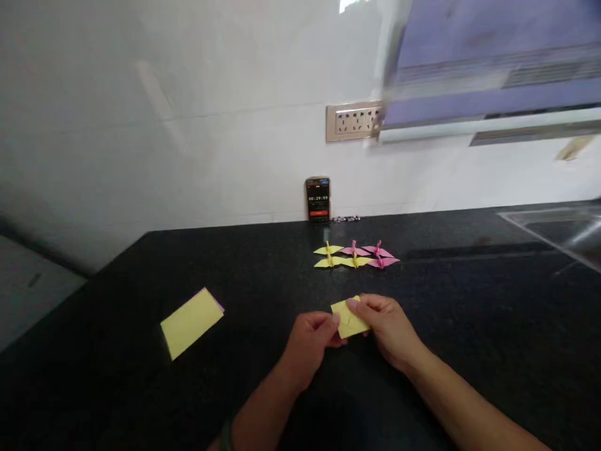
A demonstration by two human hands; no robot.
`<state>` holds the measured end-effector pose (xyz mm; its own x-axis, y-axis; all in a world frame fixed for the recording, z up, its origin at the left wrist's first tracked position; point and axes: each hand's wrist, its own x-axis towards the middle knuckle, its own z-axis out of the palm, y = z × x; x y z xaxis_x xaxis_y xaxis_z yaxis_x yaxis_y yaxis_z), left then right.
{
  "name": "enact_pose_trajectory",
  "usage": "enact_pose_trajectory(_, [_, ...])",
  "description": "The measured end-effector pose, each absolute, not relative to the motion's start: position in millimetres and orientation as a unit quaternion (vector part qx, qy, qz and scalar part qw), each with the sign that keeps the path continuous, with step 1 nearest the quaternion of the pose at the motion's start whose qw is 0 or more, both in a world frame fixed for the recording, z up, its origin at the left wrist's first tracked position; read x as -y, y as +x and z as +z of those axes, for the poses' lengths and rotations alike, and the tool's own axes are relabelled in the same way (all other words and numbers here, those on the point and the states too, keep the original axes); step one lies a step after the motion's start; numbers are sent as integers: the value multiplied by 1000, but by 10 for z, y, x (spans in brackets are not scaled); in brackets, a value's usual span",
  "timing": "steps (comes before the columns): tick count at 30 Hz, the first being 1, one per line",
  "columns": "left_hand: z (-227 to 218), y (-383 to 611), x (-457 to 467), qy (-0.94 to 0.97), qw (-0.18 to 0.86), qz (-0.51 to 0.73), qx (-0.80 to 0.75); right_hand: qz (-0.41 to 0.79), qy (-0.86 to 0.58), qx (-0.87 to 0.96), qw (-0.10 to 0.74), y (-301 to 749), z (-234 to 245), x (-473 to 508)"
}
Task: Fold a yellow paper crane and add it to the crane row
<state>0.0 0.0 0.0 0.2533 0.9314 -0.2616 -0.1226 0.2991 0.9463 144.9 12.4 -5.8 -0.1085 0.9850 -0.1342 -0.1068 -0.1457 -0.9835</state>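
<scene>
A small folded piece of yellow paper point(349, 318) is held between both hands over the dark countertop. My left hand point(313, 341) pinches its lower left edge with thumb and fingers. My right hand point(387, 324) grips the right side, thumb on top of the paper and fingers behind it. Beyond the hands stand several folded paper cranes point(355, 252) in two rows, some yellow and some pink. To the left lies a stack of paper sheets point(192, 322), yellow on top with a pink corner showing beneath.
A phone point(318, 199) showing a timer leans against the white wall, with a small patterned strip point(345, 219) beside it. A socket panel point(355, 121) is on the wall below a purple hanging object point(493, 69). At right a metal sink edge point(554, 241) meets the countertop point(253, 269).
</scene>
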Motion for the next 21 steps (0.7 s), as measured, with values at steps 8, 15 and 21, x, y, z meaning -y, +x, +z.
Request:
enact_pose_trajectory(8, [-60,1,14,512,601,397,-468,594,-467,460,467,1400,-19,-76])
enact_pose_trajectory(15, [-35,-4,18,497,622,395,-459,635,-431,434,471,1360,-34,-53])
enact_pose_trajectory(21, [-9,-8,-6,424,717,393,-390,698,-398,346,486,1454,-24,-152])
